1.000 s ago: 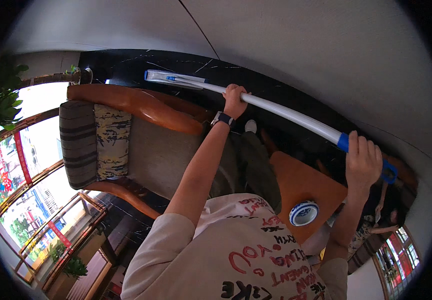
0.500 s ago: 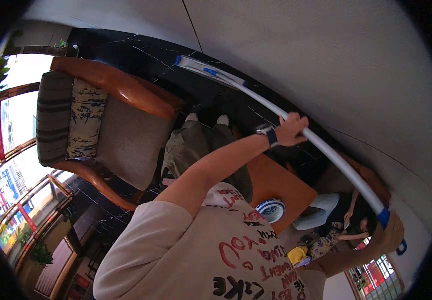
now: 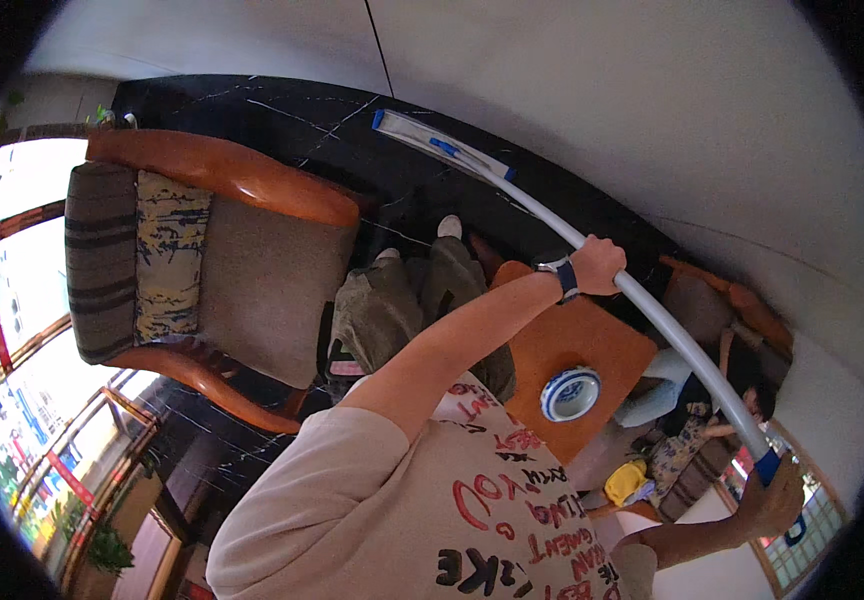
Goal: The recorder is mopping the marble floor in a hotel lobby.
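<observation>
A flat mop with a long white pole (image 3: 687,348) slants across the view. Its wide flat head (image 3: 422,138), edged in blue, lies on the black floor close to the pale wall. My left hand (image 3: 600,265), with a watch on the wrist, is closed round the middle of the pole. At the pole's upper end, my right hand (image 3: 776,497) grips beside the blue collar (image 3: 767,467). A blue hanging loop (image 3: 796,530) sticks out past that hand.
A wooden armchair with a grey seat (image 3: 260,265) and a patterned cushion (image 3: 172,255) stands at left. A wooden table (image 3: 602,345) holds a blue-and-white bowl (image 3: 570,394). Another person (image 3: 692,425) sits at the lower right. The pale wall (image 3: 592,90) runs along the far side.
The mop head has shifted a little to the right along the wall. My left fingers are wrapped more tightly round the pole. My feet have moved, and the whole view has shifted slightly.
</observation>
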The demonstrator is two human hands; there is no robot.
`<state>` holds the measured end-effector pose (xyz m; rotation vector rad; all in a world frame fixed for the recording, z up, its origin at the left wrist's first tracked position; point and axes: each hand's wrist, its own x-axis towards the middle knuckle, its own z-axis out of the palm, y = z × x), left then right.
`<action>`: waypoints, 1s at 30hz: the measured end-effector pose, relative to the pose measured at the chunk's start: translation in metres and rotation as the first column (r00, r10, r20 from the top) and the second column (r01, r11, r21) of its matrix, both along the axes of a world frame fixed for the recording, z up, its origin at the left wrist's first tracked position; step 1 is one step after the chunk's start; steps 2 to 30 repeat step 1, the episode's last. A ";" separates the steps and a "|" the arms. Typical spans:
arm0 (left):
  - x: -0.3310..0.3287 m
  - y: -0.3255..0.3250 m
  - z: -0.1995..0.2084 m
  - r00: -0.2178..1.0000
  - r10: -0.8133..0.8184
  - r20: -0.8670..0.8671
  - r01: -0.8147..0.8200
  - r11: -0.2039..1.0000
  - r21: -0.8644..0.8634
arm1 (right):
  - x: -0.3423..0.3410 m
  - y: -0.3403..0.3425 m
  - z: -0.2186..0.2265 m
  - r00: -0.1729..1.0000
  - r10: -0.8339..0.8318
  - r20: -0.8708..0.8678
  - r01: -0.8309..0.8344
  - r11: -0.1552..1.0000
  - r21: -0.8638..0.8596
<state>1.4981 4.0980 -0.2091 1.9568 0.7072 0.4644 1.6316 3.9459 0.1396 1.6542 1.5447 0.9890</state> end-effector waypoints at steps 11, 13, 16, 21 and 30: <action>-0.009 0.000 -0.002 1.000 -0.024 -0.006 0.024 1.000 0.016 | -0.013 0.000 -0.001 0.997 -0.071 0.020 0.072 0.997 -0.030; -0.009 0.000 -0.002 1.000 -0.024 -0.006 0.024 1.000 0.016 | -0.013 0.000 -0.001 0.997 -0.071 0.020 0.072 0.997 -0.030; -0.009 0.000 -0.002 1.000 -0.024 -0.006 0.024 1.000 0.016 | -0.013 0.000 -0.001 0.997 -0.071 0.020 0.072 0.997 -0.030; -0.009 0.000 -0.002 1.000 -0.024 -0.006 0.024 1.000 0.016 | -0.013 0.000 -0.001 0.997 -0.071 0.020 0.072 0.997 -0.030; -0.009 0.000 -0.002 1.000 -0.024 -0.006 0.024 1.000 0.016 | -0.013 0.000 -0.001 0.997 -0.071 0.020 0.072 0.997 -0.030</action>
